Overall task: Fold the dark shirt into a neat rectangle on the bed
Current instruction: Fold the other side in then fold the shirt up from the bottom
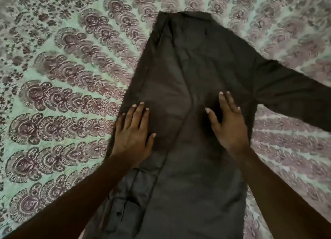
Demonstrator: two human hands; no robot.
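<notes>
The dark shirt [193, 77] lies lengthwise on the patterned bedspread [53, 95], its left side folded in, one sleeve [290, 88] still flung out right. Your left hand [133, 131] and right hand [229, 126] press flat on it, fingers straight, gripping nothing. It looks light, limp and creasy; pinch that sleeve near its cuff.
</notes>
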